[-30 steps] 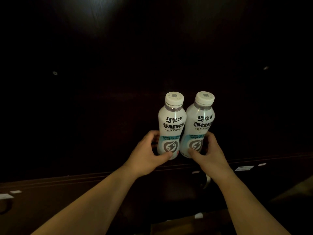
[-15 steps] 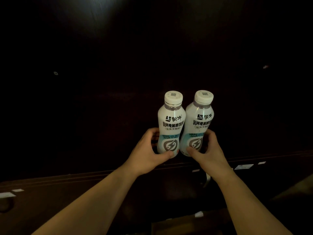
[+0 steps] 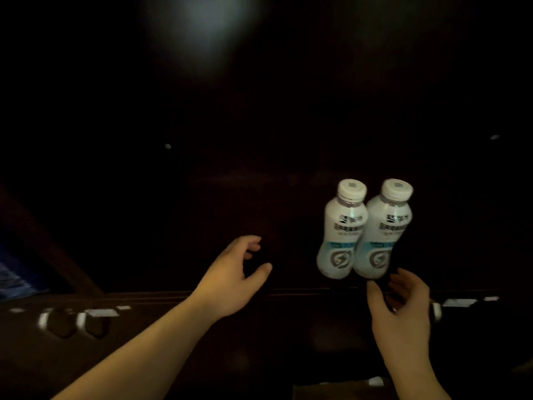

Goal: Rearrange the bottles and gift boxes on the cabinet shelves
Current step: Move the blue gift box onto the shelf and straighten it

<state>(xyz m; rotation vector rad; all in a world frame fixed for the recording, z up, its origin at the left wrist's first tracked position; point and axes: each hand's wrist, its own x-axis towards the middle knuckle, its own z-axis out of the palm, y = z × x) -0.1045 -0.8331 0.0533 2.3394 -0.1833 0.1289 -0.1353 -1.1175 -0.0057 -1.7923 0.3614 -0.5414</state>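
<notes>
Both bottles have been released since the earlier frame: left bottle (image 3: 340,232) and right bottle (image 3: 383,230) are stood touching on the dark cabinet shelf (image 3: 302,291). Left hand (image 3: 230,280) is drawn well left of them, grip wide and empty; right hand (image 3: 399,307) is held just below the right bottle, grip wide, empty.

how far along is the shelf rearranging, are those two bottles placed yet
Looks done: both white bottles, left bottle and right bottle, stand side by side on the dark shelf. In hand: nothing; left hand and right hand are open, off the bottles. Left: any gift boxes, none visible in this dark view.
</notes>
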